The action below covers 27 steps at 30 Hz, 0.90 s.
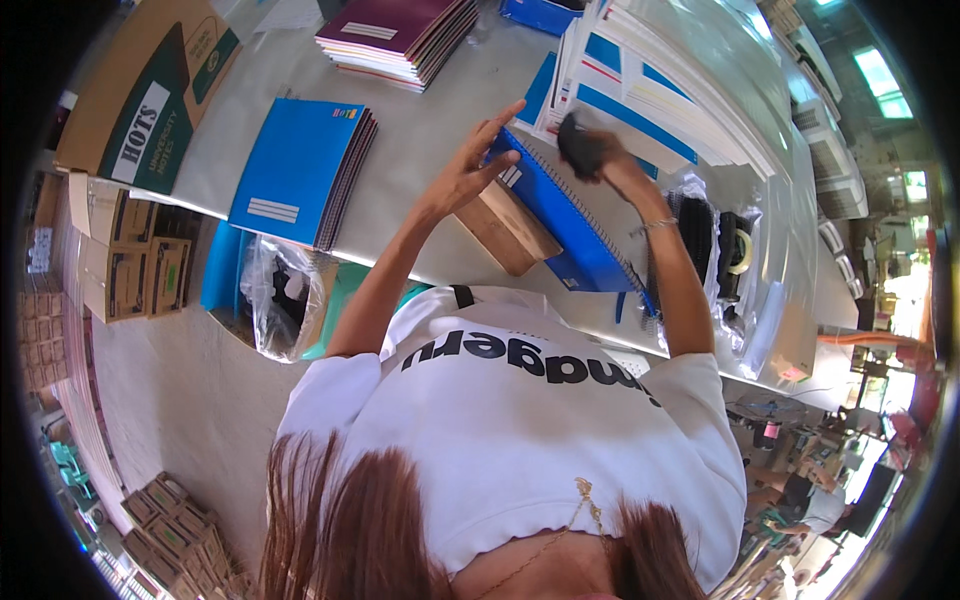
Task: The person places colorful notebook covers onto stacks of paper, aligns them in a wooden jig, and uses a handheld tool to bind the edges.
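Observation:
A blue spiral notebook (570, 220) leans against a wooden block (508, 232) on the table in front of me, its wire spine facing right. At the notebook's far left end is my left hand (468, 178), fingers stretched and spread, the thumb by the cover. It seems to rest on that end without a closed grip. Above the wire spine my right hand (618, 168) is closed on a black object (580, 147), too blurred to tell its kind. Beyond it lie printed sheets (640, 105) in blue and white.
Blue notebooks (290, 165) are stacked on the left, maroon ones (385, 25) farther back. A carton (150, 100) stands at the far left. Below the table edge hangs a plastic bag (285, 300). A tape roll (740, 251) and black items in plastic lie on the right.

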{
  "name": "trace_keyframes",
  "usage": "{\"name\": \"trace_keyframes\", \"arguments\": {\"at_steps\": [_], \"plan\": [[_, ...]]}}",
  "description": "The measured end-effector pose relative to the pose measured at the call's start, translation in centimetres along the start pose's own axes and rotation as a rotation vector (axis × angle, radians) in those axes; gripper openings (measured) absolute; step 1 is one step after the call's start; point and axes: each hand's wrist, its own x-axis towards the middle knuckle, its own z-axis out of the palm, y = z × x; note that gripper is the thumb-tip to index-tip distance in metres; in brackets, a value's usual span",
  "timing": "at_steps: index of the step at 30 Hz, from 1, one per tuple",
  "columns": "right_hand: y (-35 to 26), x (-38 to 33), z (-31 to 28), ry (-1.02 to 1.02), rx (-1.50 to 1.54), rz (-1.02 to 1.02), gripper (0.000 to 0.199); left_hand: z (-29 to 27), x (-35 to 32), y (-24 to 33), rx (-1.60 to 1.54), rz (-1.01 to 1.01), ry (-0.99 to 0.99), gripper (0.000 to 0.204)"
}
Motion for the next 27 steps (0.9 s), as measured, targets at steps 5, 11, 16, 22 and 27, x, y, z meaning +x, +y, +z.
{"name": "trace_keyframes", "arguments": {"at_steps": [5,11,16,22,27], "plan": [[1.5,0.7,2.4,0.101,-0.636,-0.245,0.037,0.2,0.7,-0.5,-0.101,0.055,-0.055,0.072],[3.0,1.4,-0.5,0.01,-0.306,0.016,0.035,-0.4,0.5,0.6,-0.049,-0.008,-0.073,0.072],[-1.3,0.1,3.9,0.186,-0.234,-0.171,0.037,-0.7,0.5,-0.4,-0.065,0.016,-0.073,0.069],[10.3,0.6,0.0,0.014,-0.477,0.06,0.04,-0.6,1.0,-0.7,-0.059,0.057,-0.099,0.047],[15.3,-7.1,-1.2,0.378,-0.17,-0.124,0.047,1.8,-0.6,0.2,-0.057,0.01,0.159,0.025]]}}
